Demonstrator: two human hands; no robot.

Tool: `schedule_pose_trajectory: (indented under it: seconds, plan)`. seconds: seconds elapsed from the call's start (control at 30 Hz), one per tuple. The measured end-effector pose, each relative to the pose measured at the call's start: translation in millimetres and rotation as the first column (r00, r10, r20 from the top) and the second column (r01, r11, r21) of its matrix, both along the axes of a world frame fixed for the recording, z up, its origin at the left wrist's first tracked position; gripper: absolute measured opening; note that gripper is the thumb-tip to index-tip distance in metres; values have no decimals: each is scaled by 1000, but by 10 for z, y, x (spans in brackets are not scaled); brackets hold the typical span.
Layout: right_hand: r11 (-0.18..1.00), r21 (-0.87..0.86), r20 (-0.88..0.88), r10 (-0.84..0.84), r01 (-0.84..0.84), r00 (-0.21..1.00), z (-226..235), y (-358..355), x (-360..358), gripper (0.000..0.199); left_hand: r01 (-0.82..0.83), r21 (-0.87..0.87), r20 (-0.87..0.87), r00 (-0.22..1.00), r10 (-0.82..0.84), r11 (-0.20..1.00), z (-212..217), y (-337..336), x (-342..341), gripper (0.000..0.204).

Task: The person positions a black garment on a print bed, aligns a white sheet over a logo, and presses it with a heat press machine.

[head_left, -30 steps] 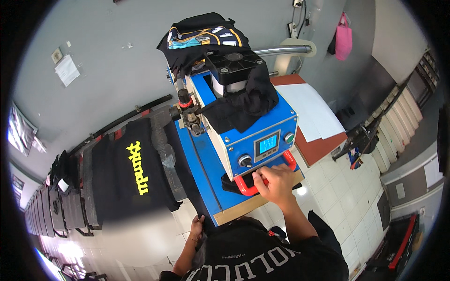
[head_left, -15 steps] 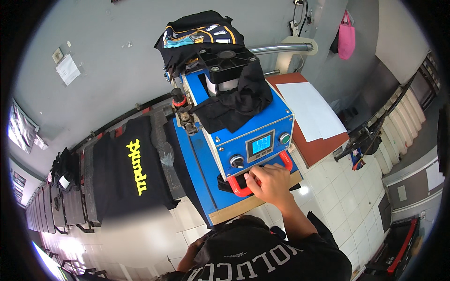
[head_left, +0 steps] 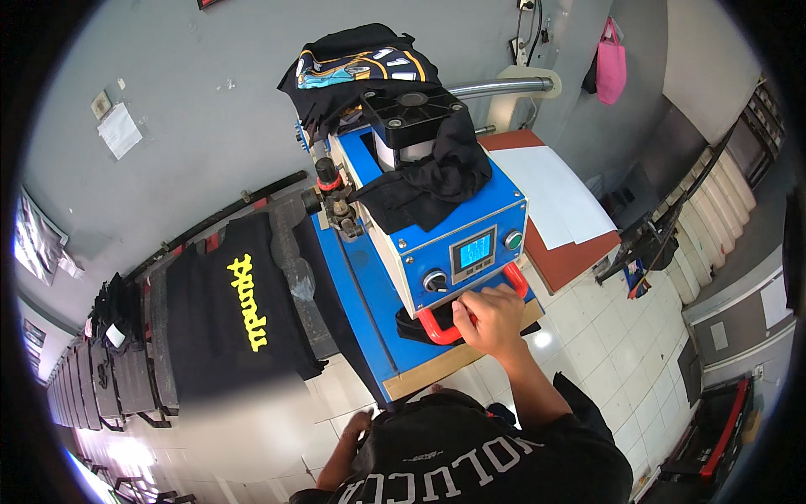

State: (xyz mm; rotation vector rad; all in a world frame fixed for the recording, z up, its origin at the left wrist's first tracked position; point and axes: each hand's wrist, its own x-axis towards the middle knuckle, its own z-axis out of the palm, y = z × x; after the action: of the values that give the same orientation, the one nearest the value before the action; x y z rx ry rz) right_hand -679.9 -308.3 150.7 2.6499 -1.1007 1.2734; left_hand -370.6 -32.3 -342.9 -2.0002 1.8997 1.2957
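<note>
My right hand (head_left: 491, 321) is closed around the red handle (head_left: 438, 329) at the front of a blue heat press (head_left: 501, 204). The press carries a lit blue display (head_left: 475, 252), a black knob (head_left: 435, 280) and a green button (head_left: 513, 240). Dark fabric shows between the press head and the blue base (head_left: 357, 290), mostly hidden under the head. Down beside my body, my left hand (head_left: 360, 422) is partly in view, away from the machine; its fingers are too small and covered to read.
On the left, a black shirt with yellow lettering (head_left: 218, 311) lies on a dark platen, one of several in a row. Black cloth (head_left: 432, 189) and a printed black garment (head_left: 361, 67) rest on the press. White sheets (head_left: 554, 197) cover a reddish-brown board to the right.
My right hand keeps its grip on the handle. More of my left hand and forearm shows at the lower middle. The whole view has shifted slightly, and the display reading looks different.
</note>
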Motion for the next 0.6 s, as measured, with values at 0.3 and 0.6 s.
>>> schedule_pose_trajectory:
  seconds: [0.3,0.6]
  plan:
    - [998,-58,82,-19,24,996,-60,2,-26,22,-703,430,-796,1,605,566,1645,-1147,-191,69]
    - [997,-63,76,-33,38,997,-17,19,-21,26,-848,441,-717,-137,684,293,1535,-1392,86,59]
